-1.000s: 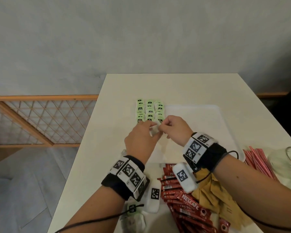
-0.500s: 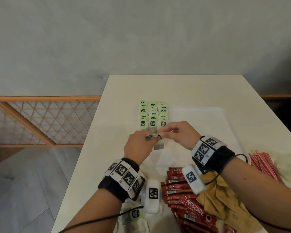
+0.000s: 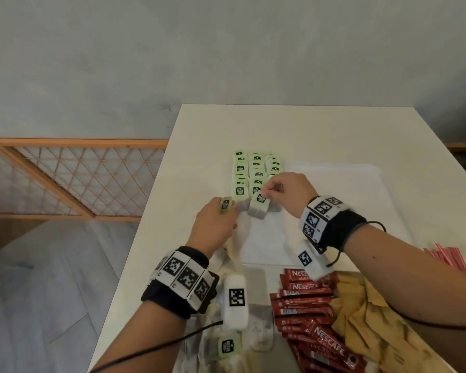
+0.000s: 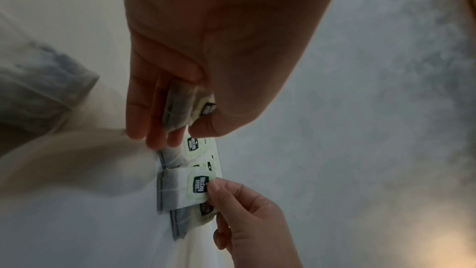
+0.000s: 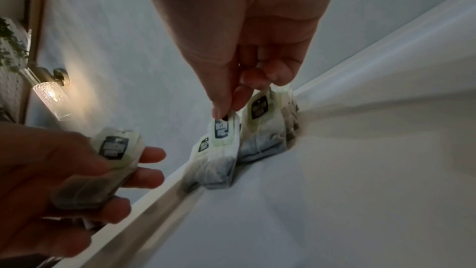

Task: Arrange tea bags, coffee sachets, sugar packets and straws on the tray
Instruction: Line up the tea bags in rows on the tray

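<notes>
My right hand (image 3: 285, 195) pinches the green tag of a tea bag (image 3: 258, 208), its lower end resting on the tray (image 3: 361, 200) at the near end of the tea-bag rows (image 3: 256, 170). My left hand (image 3: 215, 224) grips a second bag (image 3: 225, 205) between thumb and fingers, just left of the rows.

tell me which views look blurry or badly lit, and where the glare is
Head view: evenly lit, sharp on the tea bags, wide-angle bend at the table edges. Left wrist view: dim, the left hand in shadow, a warm glow at lower right. Right wrist view: dim, the left hand smeared, glare from the wall lamp.
</notes>
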The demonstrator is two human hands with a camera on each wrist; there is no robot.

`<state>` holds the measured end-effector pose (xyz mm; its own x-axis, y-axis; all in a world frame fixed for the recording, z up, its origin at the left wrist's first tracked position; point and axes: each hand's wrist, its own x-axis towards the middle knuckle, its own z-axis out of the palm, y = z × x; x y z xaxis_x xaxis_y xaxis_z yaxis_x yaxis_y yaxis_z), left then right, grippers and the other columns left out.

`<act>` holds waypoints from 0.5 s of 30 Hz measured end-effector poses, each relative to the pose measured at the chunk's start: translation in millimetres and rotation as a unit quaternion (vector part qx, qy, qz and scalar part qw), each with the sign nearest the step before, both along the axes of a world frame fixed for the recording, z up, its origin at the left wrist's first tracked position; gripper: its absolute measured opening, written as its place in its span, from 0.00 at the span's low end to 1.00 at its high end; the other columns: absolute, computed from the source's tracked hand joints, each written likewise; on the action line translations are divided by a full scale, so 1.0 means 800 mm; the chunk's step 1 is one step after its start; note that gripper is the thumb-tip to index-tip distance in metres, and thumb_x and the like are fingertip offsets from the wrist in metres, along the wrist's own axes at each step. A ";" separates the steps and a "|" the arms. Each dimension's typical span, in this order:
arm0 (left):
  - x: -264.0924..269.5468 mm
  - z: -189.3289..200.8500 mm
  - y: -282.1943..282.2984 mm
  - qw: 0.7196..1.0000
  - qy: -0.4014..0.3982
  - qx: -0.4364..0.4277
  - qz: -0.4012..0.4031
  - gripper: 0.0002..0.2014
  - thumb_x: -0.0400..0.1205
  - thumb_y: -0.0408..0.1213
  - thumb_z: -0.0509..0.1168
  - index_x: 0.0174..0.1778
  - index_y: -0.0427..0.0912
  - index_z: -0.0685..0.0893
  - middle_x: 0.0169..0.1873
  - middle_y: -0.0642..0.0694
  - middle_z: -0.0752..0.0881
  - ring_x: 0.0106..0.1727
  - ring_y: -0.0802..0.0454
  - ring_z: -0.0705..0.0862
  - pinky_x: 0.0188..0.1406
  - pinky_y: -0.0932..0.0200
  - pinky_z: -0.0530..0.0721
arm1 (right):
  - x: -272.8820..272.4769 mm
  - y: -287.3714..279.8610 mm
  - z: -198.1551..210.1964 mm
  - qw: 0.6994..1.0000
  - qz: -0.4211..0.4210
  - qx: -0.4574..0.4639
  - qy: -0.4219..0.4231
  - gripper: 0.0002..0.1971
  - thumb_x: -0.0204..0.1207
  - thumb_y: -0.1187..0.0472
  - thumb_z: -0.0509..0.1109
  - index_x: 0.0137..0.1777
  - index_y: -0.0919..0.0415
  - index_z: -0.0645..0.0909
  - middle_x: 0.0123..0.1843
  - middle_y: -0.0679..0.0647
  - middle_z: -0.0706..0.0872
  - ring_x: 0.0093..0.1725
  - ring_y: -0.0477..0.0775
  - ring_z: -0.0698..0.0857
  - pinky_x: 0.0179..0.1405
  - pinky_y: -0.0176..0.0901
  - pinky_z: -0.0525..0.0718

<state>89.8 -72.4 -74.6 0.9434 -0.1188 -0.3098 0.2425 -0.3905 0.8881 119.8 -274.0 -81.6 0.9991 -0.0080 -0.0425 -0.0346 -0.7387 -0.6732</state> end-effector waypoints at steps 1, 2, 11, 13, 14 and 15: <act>0.000 0.000 0.001 1.000 0.008 -0.014 -0.007 0.07 0.85 0.36 0.62 0.57 0.44 0.81 0.52 0.41 0.87 0.47 0.44 0.88 0.53 0.44 0.87 | 0.005 0.001 0.000 1.000 0.001 -0.010 0.001 0.03 0.75 0.56 0.75 0.44 0.54 0.89 0.45 0.47 0.89 0.47 0.48 0.85 0.49 0.40 0.81; 0.000 0.001 0.003 0.999 0.016 -0.032 -0.012 0.08 0.85 0.33 0.60 0.58 0.44 0.81 0.54 0.41 0.87 0.48 0.45 0.88 0.56 0.44 0.86 | 0.009 0.002 0.001 1.000 0.001 -0.015 0.002 0.04 0.75 0.56 0.76 0.44 0.55 0.90 0.45 0.48 0.89 0.47 0.49 0.85 0.48 0.40 0.81; -0.004 0.007 0.011 0.991 0.045 -0.128 -0.017 0.08 0.86 0.28 0.62 0.53 0.36 0.87 0.50 0.37 0.90 0.44 0.50 0.92 0.44 0.60 0.90 | 0.006 0.002 0.004 0.998 -0.009 0.007 -0.055 0.13 0.71 0.52 0.79 0.54 0.52 0.87 0.48 0.45 0.78 0.41 0.35 0.76 0.45 0.33 0.72; -0.008 0.011 0.007 0.991 0.048 -0.120 -0.035 0.09 0.86 0.30 0.63 0.55 0.33 0.87 0.48 0.37 0.91 0.39 0.50 0.91 0.38 0.61 0.90 | -0.010 0.004 0.013 0.996 0.004 0.071 -0.060 0.13 0.69 0.50 0.80 0.53 0.50 0.88 0.48 0.47 0.79 0.38 0.38 0.76 0.42 0.32 0.75; -0.010 0.013 0.004 0.992 0.046 -0.113 -0.044 0.09 0.86 0.31 0.64 0.55 0.33 0.87 0.47 0.38 0.91 0.36 0.52 0.89 0.35 0.61 0.89 | -0.021 0.005 0.018 0.992 0.020 0.109 -0.055 0.13 0.69 0.50 0.81 0.52 0.49 0.88 0.48 0.46 0.81 0.37 0.40 0.75 0.41 0.30 0.76; -0.012 0.014 0.000 0.992 0.042 -0.103 -0.055 0.08 0.86 0.32 0.64 0.54 0.33 0.87 0.45 0.39 0.92 0.34 0.53 0.88 0.33 0.61 0.88 | -0.032 0.008 0.021 0.988 0.037 0.141 -0.046 0.12 0.68 0.50 0.81 0.51 0.48 0.88 0.48 0.46 0.82 0.36 0.42 0.75 0.39 0.27 0.76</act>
